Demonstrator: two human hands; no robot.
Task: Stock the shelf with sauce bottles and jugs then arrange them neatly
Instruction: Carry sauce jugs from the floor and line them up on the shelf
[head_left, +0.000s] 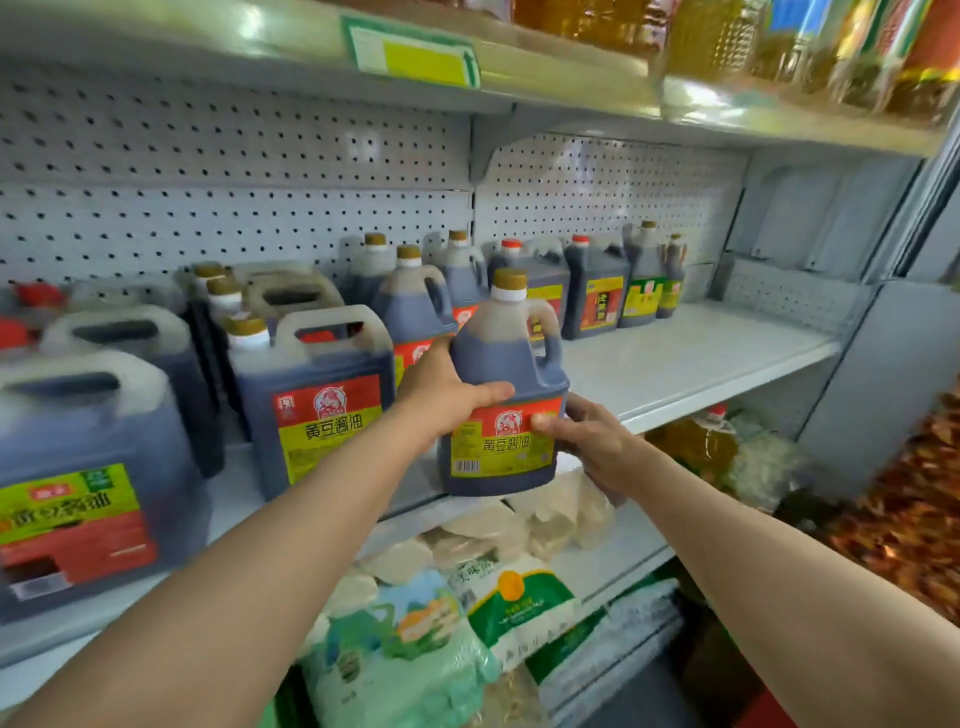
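Jugs of dark soy sauce (311, 395) crowd the white metal shelf (691, 358) at left. Left hand (441, 395) and right hand (587, 441) each keep a closed grip round a gold-capped dark sauce jug (501, 374) at the shelf's front edge.

jug (501, 395): translucent plastic, glossy paper label | shelf (691, 358): smooth painted metal, satin | back panel (234, 171): perforated metal, matt

Gripping a dark sauce jug (501, 395) at frame centre with left hand (447, 397) and right hand (589, 441), upright by the shelf (691, 358) edge.
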